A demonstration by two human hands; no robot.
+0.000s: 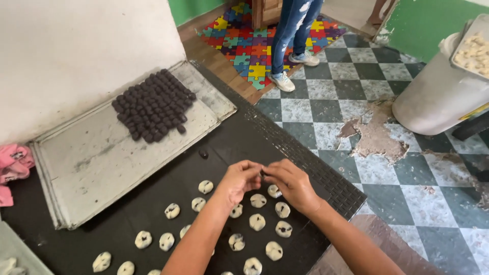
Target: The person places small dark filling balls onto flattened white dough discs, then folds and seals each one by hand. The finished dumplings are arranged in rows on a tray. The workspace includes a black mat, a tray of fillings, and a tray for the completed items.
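Observation:
My left hand (239, 179) and my right hand (291, 184) meet fingertip to fingertip above a dark table (234, 137), pinching a small dark piece (263, 174) between them. Below them lie several pale dough discs (257, 222) with dark filling on top, spread over the table. A metal tray (97, 158) to the left carries a cluster of several dark brown balls (153, 105). One stray dark ball (204, 153) sits on the table beside the tray.
A person in jeans and sneakers (290, 38) stands on a coloured puzzle mat (254, 46) beyond the table. A white bin (440, 91) with a tray of pale pieces (473, 51) stands at right on worn checkered floor. Pink cloth (12, 165) lies at left.

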